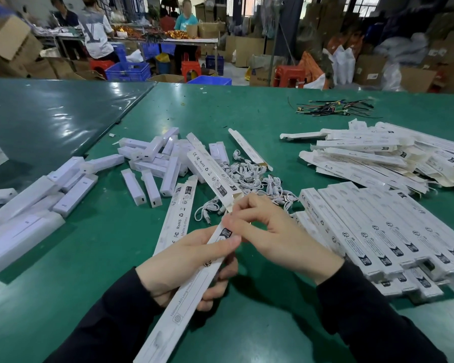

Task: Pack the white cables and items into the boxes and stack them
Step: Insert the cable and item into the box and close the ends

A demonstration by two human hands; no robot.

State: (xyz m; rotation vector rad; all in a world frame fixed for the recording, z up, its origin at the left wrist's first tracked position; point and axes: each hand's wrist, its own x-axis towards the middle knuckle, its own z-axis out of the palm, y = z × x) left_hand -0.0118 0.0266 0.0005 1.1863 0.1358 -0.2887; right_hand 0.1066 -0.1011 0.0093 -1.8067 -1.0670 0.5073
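My left hand (184, 260) grips a long, narrow white box (186, 299) that slants from the bottom centre up toward the middle. My right hand (270, 229) pinches the box's upper end with curled fingers. Just beyond my hands lies a heap of coiled white cables (249, 176). Short white rectangular items (152, 158) are scattered left of the cables, with longer white ones (24, 205) at the far left. Two more long boxes (210, 169) (176, 221) lie on the mat. A neat stack of packed boxes (378, 231) sits on my right.
A loose pile of flat unfolded boxes (378, 153) lies at the back right, with a bundle of coloured wires (333, 107) behind it. The green table mat (116, 244) runs under everything. People work at a far table (184, 39) among cartons and blue crates.
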